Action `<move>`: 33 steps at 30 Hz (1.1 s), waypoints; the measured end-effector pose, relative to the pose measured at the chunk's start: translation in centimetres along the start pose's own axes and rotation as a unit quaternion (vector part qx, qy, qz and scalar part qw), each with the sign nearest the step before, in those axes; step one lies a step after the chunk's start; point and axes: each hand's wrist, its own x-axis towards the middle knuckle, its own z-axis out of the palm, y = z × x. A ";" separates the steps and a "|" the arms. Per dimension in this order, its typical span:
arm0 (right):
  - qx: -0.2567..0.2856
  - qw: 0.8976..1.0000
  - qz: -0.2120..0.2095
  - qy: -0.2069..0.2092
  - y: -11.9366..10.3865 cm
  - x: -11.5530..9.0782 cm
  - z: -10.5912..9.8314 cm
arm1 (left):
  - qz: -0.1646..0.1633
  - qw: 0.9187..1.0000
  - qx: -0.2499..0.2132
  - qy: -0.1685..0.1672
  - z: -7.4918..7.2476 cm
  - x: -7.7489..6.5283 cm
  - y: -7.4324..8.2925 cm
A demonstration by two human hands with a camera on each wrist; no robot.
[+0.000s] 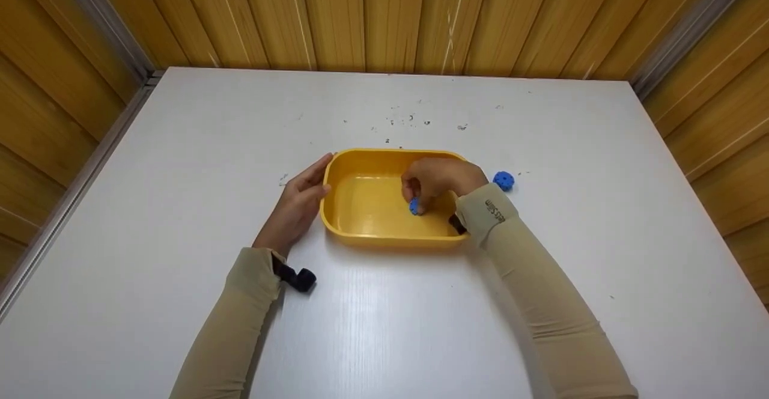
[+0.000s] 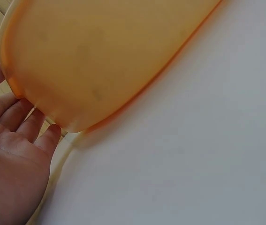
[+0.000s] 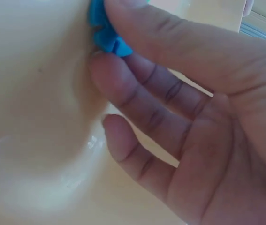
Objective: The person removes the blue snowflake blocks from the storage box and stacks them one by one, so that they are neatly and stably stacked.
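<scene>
A yellow plastic basin (image 1: 366,241) sits on the white table. Against its left side rests my left hand (image 1: 298,202), with the thumb tip at the rim and the fingers along the outer wall. The left wrist view shows the fingertips touching the translucent orange-looking wall of the basin (image 2: 109,61). Inside the basin, my right hand (image 1: 441,176) pinches a small blue notched disc (image 1: 414,206) near the floor. Seen from the right wrist, thumb and fingers hold the disc (image 3: 105,33), partly hiding it; the little finger stays apart from it.
A second blue notched round piece (image 1: 503,181) lies on the table to the right of the basin, close to the right wrist. Wood-patterned panels (image 1: 390,20) stand behind the table and at both sides. Dark marks (image 1: 411,118) dot the tabletop behind the basin.
</scene>
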 end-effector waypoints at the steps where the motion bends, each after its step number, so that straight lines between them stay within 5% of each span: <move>1: -0.001 1.000 -0.004 0.004 0.0 0.0 -0.1 | -0.001 1.000 -0.001 0.001 0.0 0.0 0.0; 19: 0.010 0.995 -0.081 0.048 -0.1 -1.2 -1.1 | -0.009 1.000 0.011 0.013 -0.5 0.1 -0.2; 33: 0.016 0.994 -0.082 0.069 -0.1 -2.6 -2.5 | -0.012 1.000 0.001 0.016 -0.3 -0.1 0.0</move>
